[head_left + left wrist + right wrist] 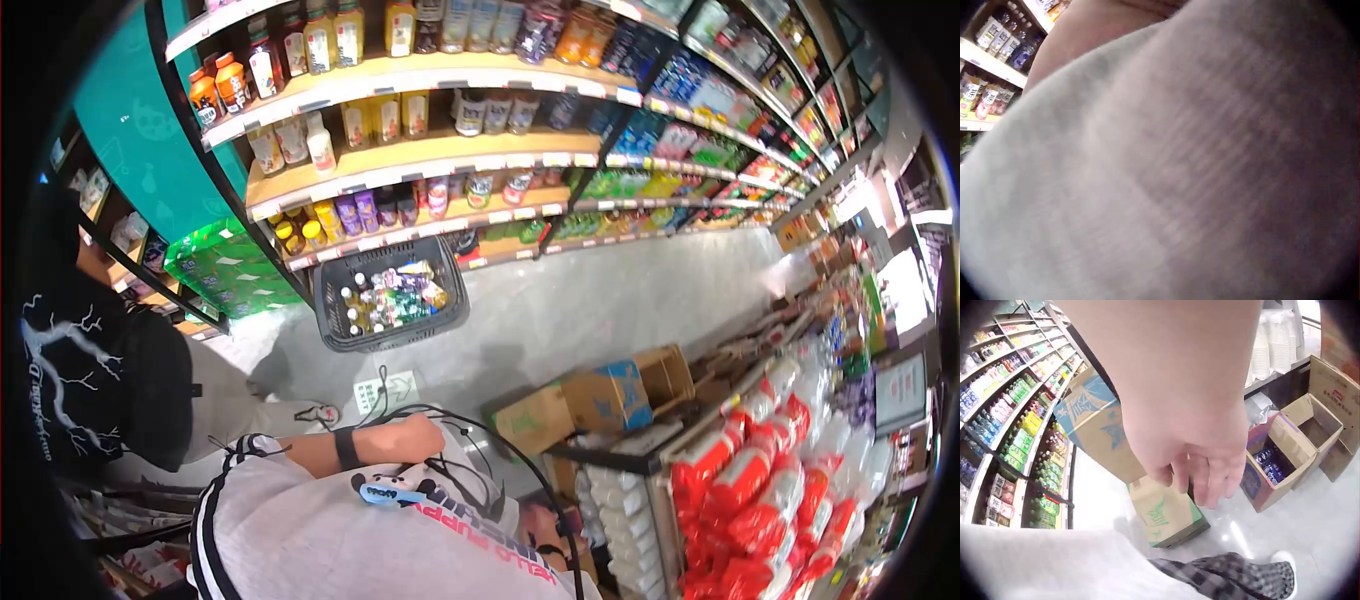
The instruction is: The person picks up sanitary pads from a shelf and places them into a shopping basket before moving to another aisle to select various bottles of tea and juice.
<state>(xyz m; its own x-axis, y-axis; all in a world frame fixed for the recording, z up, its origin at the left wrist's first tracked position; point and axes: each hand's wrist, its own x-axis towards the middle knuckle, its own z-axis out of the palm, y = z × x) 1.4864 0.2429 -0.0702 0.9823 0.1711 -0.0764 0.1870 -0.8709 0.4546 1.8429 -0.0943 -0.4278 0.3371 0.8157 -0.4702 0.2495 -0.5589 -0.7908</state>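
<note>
In the head view my left hand (408, 438), below a black wrist band (346, 449), lies in front of the white shirt (300, 510); its fingers are hidden. Blurred pale cloth (1147, 169) fills most of the left wrist view, with bare skin (1085, 37) at its top. My right hand (1194, 453) hangs with loosely bent fingers, and no held item is plain; behind it are opened cardboard boxes (1163, 509). A black basket (335, 320) with several bottles (400, 295) stands on the floor, apart from both hands.
Shelves of drinks (430, 75) curve along the aisle. At left stands a person in a black top (140, 380). Red-and-white packages (745, 475) are piled on a display at right. Cardboard boxes (590, 405) sit beside it on the grey floor (540, 300).
</note>
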